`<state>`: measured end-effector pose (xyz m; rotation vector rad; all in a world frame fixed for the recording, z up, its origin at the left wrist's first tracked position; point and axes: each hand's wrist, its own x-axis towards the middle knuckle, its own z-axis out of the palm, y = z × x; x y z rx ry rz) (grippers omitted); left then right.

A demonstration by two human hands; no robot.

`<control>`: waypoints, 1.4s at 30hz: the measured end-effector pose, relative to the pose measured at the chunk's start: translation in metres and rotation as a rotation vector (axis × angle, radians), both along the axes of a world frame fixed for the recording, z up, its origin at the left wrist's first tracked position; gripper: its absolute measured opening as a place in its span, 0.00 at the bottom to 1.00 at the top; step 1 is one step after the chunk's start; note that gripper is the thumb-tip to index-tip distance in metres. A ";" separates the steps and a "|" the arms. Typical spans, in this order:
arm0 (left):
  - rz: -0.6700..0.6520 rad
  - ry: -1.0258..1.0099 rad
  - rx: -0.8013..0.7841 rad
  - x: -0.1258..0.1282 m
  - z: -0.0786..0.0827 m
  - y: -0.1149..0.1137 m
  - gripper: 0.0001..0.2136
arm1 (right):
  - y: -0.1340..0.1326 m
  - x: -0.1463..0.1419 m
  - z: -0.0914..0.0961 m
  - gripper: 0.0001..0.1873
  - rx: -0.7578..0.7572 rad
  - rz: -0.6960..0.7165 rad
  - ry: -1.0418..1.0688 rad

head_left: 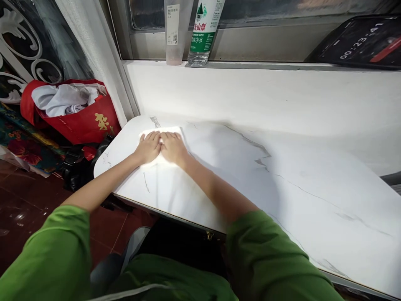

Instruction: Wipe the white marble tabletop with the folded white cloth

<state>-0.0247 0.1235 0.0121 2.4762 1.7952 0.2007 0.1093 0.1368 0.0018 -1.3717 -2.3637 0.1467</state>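
A bright white square sheet (167, 160) lies flat near the left end of the white marble-patterned table (232, 167). I cannot tell whether it is paper or cloth. My left hand (148, 148) rests palm down on it, fingers stretched out toward the wall. Beside it, my right hand (173, 147) lies flat on the same sheet, with the two hands touching at the thumbs. Both hands are open and grip nothing. The sheet's middle is hidden under them.
On the window ledge stand a frosted clear container (177, 35) and a labelled water bottle (205, 33). A phone (360, 42) showing a timer leans at the right. Left of the table are a red bag (83, 119) holding white cloth, a black bag (75, 167) and a curtain (94, 54).
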 end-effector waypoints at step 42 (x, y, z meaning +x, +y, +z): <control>-0.424 -0.034 0.047 0.153 -0.011 -0.004 0.24 | -0.052 0.163 -0.015 0.27 0.014 -0.347 -0.098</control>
